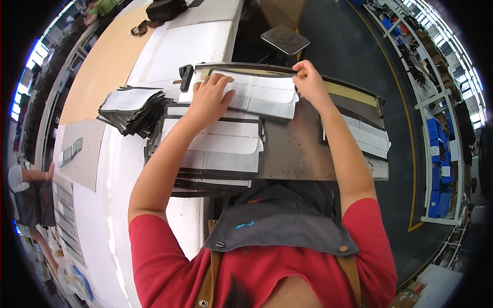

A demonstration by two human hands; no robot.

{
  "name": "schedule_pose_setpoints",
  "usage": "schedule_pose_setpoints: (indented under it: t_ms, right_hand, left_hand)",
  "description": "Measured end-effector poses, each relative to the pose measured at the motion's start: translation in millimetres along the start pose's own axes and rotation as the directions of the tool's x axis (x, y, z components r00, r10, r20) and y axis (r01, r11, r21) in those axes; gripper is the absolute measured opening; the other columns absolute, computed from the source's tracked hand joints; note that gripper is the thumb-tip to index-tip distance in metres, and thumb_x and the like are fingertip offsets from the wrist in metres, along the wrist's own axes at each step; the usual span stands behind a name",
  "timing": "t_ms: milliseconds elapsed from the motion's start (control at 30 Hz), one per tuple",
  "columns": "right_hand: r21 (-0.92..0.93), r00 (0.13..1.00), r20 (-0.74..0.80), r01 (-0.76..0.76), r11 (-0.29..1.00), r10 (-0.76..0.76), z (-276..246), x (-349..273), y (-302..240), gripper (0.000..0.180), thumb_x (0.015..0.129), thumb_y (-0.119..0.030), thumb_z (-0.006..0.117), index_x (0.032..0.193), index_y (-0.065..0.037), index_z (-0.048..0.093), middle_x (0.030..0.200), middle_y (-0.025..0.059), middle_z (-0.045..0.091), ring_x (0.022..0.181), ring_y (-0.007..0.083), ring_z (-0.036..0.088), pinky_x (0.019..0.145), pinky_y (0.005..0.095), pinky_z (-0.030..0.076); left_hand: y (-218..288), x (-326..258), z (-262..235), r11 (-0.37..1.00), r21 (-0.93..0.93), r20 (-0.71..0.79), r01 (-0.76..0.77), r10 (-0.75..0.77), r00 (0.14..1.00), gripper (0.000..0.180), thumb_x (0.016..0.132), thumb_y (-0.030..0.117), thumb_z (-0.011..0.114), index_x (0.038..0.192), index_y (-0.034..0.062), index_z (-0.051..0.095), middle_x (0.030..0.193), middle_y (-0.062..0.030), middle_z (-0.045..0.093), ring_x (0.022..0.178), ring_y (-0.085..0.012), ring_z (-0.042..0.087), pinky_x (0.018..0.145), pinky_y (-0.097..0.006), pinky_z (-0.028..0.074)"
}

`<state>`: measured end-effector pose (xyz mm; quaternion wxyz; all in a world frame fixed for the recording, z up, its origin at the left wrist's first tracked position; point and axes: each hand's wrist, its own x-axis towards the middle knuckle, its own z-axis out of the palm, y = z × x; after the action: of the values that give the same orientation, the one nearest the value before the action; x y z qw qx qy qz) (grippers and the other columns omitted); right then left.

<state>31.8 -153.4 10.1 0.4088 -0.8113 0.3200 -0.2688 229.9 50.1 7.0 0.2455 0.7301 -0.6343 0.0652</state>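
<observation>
My left hand (211, 100) lies with spread fingers on the left part of a white rectangular panel (264, 91). This panel rests along the far side of a metal work plate (292, 149), below a dark bar with a yellow strip (354, 95). At the panel's upper right corner, my right hand (310, 87) is closed in a pinch; what is between the fingertips is too small to make out. Nearer to me, under my left forearm, sits a stack of white panels with dark edges (226, 146). More such panels (364, 136) lie right of my right forearm.
A fanned pile of dark-edged panels (131, 105) stands on the white table (120, 169) to the left. Beyond the plate is a stool (285, 40). Blue bins (439, 174) fill a rack at the right. Another person's arm (38, 174) shows at the far left.
</observation>
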Motion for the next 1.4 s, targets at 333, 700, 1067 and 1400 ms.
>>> schedule_pose_setpoints:
  t_ms: [333, 700, 1067, 1400]
  right_hand:
    - [-0.462, 0.967, -0.003, 0.224, 0.858, -0.254, -0.8, -6.8, 11.7, 0.021, 0.086, -0.014, 0.058, 0.102, 0.000, 0.056, 0.101, 0.0142, 0.058, 0.089, 0.0262, 0.059, 0.080, 0.0350, 0.047]
    - [-0.697, 0.932, 0.184, 0.348, 0.627, -0.313, 3.0, -41.2, 12.4, 0.035, 0.092, -0.021, 0.050, 0.120, -0.001, 0.052, 0.126, 0.0136, 0.053, 0.116, 0.0296, 0.050, 0.101, 0.0376, 0.039]
    - [-0.696, 0.936, 0.197, 0.344, 0.631, -0.292, 3.4, -36.3, 9.8, 0.037, 0.090, -0.019, 0.052, 0.120, 0.002, 0.051, 0.128, 0.0152, 0.051, 0.120, 0.0290, 0.047, 0.102, 0.0379, 0.038]
    - [-0.713, 0.941, 0.196, 0.330, 0.619, -0.276, 5.1, -38.7, 3.5, 0.036, 0.088, -0.017, 0.053, 0.118, 0.003, 0.052, 0.117, 0.0126, 0.056, 0.112, 0.0267, 0.051, 0.097, 0.0358, 0.041]
  left_hand:
    - [-19.9, 15.3, 34.9, 0.975, 0.222, 0.136, -0.007, -0.024, 0.990, 0.039, 0.092, 0.032, 0.047, 0.125, 0.0119, 0.049, 0.134, -0.0137, 0.045, 0.125, -0.0340, 0.042, 0.103, -0.049, 0.029]
    - [-16.8, 22.2, 28.4, 0.992, 0.124, 0.218, 0.030, -0.056, 0.974, 0.041, 0.093, 0.033, 0.048, 0.128, 0.0130, 0.047, 0.137, -0.0151, 0.041, 0.130, -0.0360, 0.035, 0.104, -0.047, 0.030]
    - [-17.4, 20.1, 32.7, 0.971, 0.235, 0.120, -0.032, 0.004, 0.993, 0.040, 0.093, 0.029, 0.049, 0.130, 0.0145, 0.048, 0.129, -0.0141, 0.047, 0.121, -0.0343, 0.043, 0.099, -0.042, 0.035]
    - [-11.9, 19.3, 27.2, 0.981, 0.194, 0.098, -0.015, -0.004, 0.995, 0.037, 0.090, 0.026, 0.053, 0.123, 0.0100, 0.053, 0.116, -0.0108, 0.052, 0.105, -0.0323, 0.050, 0.090, -0.041, 0.041]
